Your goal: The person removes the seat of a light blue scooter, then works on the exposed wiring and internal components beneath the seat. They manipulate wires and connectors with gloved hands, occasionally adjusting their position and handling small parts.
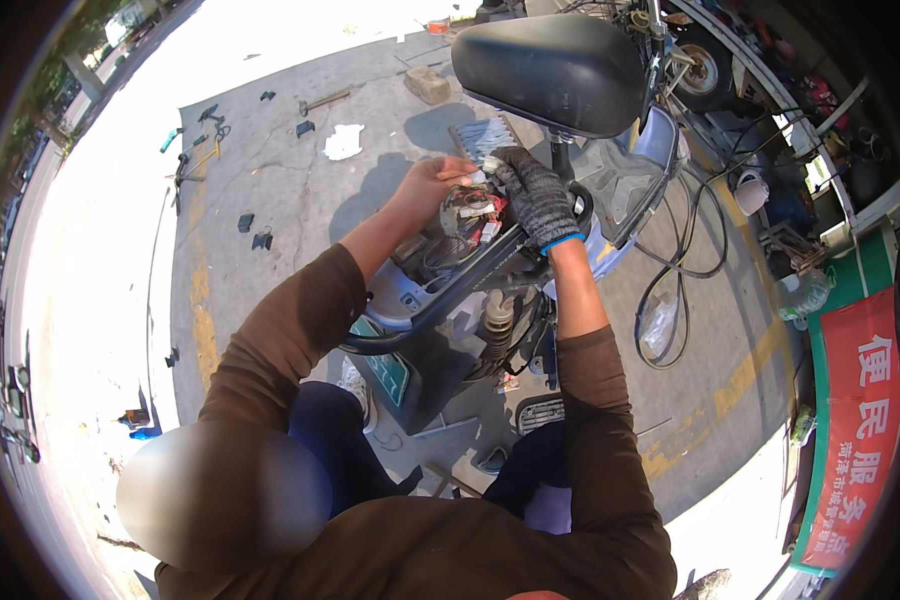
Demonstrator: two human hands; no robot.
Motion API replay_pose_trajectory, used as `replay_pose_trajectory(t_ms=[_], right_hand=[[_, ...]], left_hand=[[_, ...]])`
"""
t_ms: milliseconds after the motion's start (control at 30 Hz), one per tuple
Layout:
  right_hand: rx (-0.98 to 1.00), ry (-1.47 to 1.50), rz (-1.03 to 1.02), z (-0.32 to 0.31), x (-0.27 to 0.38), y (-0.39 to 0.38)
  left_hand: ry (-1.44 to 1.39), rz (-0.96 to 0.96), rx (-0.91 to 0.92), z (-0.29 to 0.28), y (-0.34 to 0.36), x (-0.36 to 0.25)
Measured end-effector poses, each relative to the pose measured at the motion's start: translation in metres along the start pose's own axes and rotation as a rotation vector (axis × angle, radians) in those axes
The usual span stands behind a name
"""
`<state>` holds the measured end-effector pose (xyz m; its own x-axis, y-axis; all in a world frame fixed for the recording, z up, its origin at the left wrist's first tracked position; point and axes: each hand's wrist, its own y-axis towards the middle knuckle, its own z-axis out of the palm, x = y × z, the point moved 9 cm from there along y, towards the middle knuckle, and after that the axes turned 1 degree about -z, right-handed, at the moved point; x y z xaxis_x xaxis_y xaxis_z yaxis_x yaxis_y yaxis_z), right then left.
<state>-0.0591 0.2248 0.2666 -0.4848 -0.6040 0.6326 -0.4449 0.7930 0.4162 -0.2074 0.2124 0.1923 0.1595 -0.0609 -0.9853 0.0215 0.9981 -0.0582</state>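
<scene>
My bare left hand [438, 184] is closed in a pinch, and a small white wire connector [478, 177] shows at its fingertips. Opposite it is my right hand [536, 196], in a grey knit glove with a blue cuff. Its fingers curl together close to the left fingertips; what they hold is hidden. Just below both hands lies a wiring bundle [482, 212] with white and red plugs, inside the opened rear body of an electric scooter [415, 300]. The scooter's black seat [550, 75] stands beyond my hands.
A stone block [428, 85], a hammer [325, 100], a white rag [344, 142] and several small dark parts lie on the paving to the far left. A black hose [682, 265] loops on the right, near a plastic bottle [802, 295] and a red-green banner [855, 430].
</scene>
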Motion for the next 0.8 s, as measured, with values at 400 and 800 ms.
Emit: replay_pose_trajectory(t_ms=[400, 800], right_hand=[[0.027, -0.271, -0.166, 0.012, -0.003, 0.002], [0.024, -0.285, -0.147, 0.012, -0.007, 0.003]], left_hand=[[0.064, 0.062, 0.007, 0.001, -0.001, -0.003], [0.145, 0.103, -0.006, 0.003, -0.001, -0.009]])
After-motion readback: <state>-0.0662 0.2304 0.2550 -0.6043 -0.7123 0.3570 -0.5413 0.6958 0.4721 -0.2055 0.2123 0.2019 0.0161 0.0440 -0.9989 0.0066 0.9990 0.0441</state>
